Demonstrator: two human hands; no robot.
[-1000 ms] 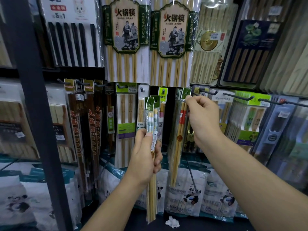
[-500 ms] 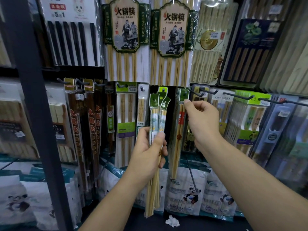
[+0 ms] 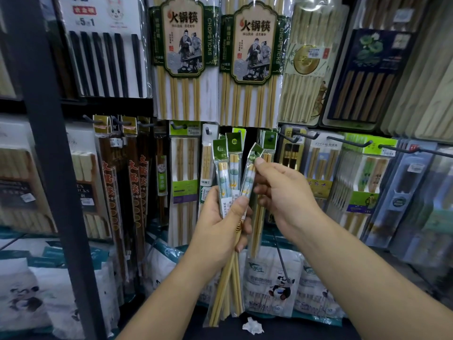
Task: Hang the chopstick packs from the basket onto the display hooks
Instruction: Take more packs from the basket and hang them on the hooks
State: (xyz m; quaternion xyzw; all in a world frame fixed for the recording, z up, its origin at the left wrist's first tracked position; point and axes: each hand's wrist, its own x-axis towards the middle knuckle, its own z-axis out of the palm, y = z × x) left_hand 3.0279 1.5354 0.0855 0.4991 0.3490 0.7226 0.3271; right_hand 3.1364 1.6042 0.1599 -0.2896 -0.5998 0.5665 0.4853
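Bamboo chopstick packs (image 3: 226, 175) grasped by left grip (image 3: 220, 229), right grip (image 3: 284, 192) down from hook (image 3: 271, 138), now pinching rightmost pack (image 3: 255, 151)

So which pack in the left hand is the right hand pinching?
The rightmost pack, tilted away from the other two packs, which stand upright; the right hand pinches it near its green header.

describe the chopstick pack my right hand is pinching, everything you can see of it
The tilted chopstick pack is a slim clear plastic sleeve topped by a green header card. Inside are pale bamboo-looking chopsticks with light blue and white upper ends bearing yellow marks. It leans right, fanned away from the two other packs. The right hand pinches it just below the header; the left hand grips its middle together with the others. It is on no hook.
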